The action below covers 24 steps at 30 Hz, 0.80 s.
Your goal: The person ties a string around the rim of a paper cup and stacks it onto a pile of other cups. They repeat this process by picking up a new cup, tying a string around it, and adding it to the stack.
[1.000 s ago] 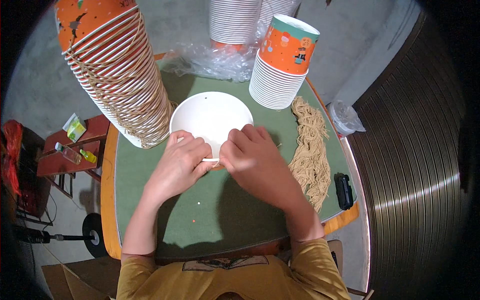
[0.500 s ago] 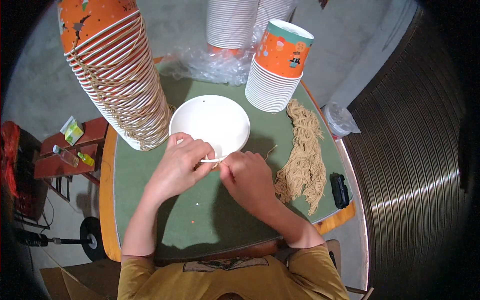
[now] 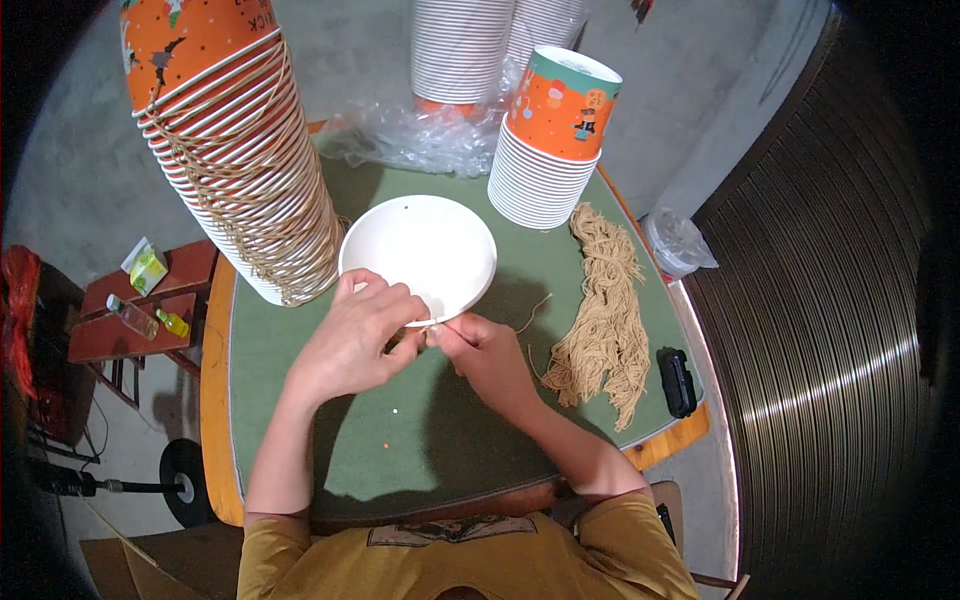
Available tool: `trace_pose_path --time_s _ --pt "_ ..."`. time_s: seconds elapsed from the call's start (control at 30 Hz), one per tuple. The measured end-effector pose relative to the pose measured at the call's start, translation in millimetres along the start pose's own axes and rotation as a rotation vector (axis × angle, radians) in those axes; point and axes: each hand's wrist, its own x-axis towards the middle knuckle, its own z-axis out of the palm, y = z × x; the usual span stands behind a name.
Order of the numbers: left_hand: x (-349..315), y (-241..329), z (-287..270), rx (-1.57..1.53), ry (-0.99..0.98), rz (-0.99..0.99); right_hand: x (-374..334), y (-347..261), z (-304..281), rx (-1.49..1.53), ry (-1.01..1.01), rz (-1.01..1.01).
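Note:
A white-lined paper bucket (image 3: 415, 245) faces me with its mouth up, a small dark hole near its far rim. My left hand (image 3: 358, 332) is closed on the near left rim, fingers over the edge and thumb below. Close beside it, my right hand (image 3: 488, 362) pinches a thin tan string (image 3: 425, 331) at the near rim; the fingers partly hide it. A loose string end (image 3: 536, 312) shows beyond my right hand, near a bundle of tan strings (image 3: 603, 330) on the table.
At left rises a tall leaning stack of orange buckets (image 3: 240, 170) with string handles. A shorter stack (image 3: 545, 180) stands at the far right, and plastic-wrapped stacks (image 3: 458, 60) at the back. A black object (image 3: 678, 382) lies by the right edge of the green-covered table (image 3: 330, 455).
My right hand has turned and shifted slightly, its thumb now extended toward the rim beside my left thumb. My left hand keeps its hold on the bucket.

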Motion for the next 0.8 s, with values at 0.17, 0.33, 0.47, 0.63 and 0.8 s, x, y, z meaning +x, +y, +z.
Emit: trace_pose_path --time_s 0.17,0.33,0.47,0.63,0.8 --pt "1 3 -1 -0.007 -0.006 -0.006 3 5 2 0.078 0.001 0.01" --pt "0 -1 2 -0.039 0.009 0.013 7 7 -5 -0.028 -0.071 -0.022" --pt "2 4 -4 -0.066 -0.022 -0.021 20 -4 -45 -0.227 -0.439 -0.047" --pt "2 0 -5 0.05 0.103 -0.024 27 -27 -80 -0.202 -0.678 -0.082" --pt "2 -18 -6 0.044 0.228 -0.093 30 -29 -90 0.048 -0.763 -0.151"
